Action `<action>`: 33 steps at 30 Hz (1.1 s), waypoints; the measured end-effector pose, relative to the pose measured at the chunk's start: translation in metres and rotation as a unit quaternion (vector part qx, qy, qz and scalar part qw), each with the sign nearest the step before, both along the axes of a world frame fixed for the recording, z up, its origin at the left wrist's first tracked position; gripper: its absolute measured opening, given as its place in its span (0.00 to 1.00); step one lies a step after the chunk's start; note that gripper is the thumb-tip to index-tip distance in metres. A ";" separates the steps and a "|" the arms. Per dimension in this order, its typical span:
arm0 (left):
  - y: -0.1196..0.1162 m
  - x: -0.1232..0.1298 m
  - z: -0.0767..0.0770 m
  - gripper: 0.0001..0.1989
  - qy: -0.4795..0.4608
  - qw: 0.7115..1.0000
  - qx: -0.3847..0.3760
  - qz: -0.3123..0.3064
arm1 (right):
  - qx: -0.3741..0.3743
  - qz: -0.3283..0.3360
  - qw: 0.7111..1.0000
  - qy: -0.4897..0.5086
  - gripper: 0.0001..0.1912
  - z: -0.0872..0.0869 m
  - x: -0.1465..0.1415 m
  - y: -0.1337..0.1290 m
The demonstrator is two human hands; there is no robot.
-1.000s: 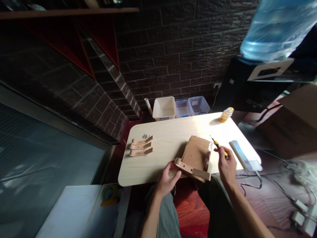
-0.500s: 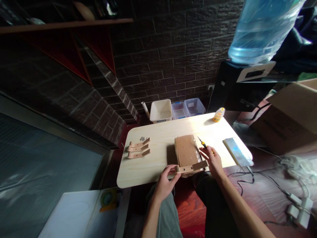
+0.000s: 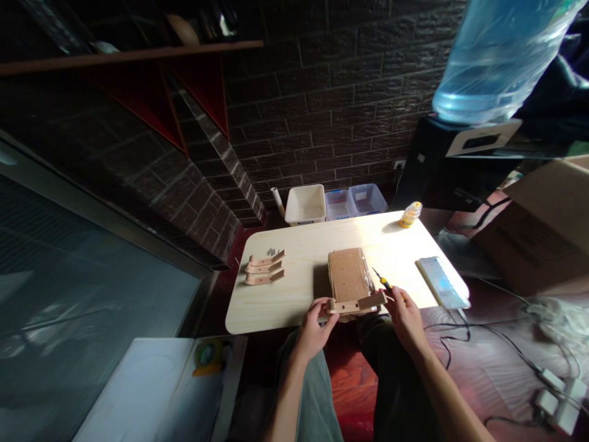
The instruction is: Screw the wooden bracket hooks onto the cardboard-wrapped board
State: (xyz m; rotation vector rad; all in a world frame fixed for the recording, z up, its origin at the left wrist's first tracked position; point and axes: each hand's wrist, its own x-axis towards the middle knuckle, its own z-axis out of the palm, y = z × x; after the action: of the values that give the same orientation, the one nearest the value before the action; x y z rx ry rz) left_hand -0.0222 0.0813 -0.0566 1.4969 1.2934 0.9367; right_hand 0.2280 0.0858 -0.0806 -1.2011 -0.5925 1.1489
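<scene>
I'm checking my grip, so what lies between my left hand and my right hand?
In the head view, a bracket lies between your left hand and right hand, with a cardboard block partly behind it; your right hand holds a screwdriver.

From the person's head, one camera looks forward and down across the table (image 3: 299,264).

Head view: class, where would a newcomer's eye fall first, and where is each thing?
Probably first on the big blue water bottle, upper right. Next comes the sunlit, pale wooden table in the middle. Then, near its front edge, the bent wooden piece in the person's left grip, at the near end of a taped cardboard package, and the yellow-and-black screwdriver in the right grip.
</scene>
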 end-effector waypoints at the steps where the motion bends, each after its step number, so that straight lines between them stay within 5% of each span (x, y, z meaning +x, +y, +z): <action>1: 0.000 0.000 -0.001 0.19 0.000 1.000 0.000 0.002 | -0.001 0.007 1.000 -0.015 0.22 0.001 0.000 -0.001; 18: 0.000 -0.001 -0.003 0.20 -0.009 1.000 -0.007 -0.006 | 0.008 0.018 0.995 -0.096 0.21 0.009 -0.002 -0.004; 25: -0.008 -0.001 0.001 0.30 -0.023 0.999 -0.040 0.002 | -0.002 0.020 0.997 -0.078 0.22 0.003 0.001 -0.003; 29: -0.016 -0.017 0.005 0.31 -0.020 1.000 -0.011 0.007 | -0.008 0.020 0.996 -0.081 0.23 -0.003 0.003 -0.003; 33: -0.014 -0.055 0.027 0.25 0.023 0.999 0.023 0.014 | -0.013 0.018 0.993 -0.114 0.22 -0.004 0.004 -0.005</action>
State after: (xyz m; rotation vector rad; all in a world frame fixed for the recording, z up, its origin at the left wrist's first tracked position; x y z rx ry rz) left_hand -0.0769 0.0671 -0.0294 1.5485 1.3359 0.9609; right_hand 0.2317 0.0804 -0.0846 -1.3601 -0.7768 1.0589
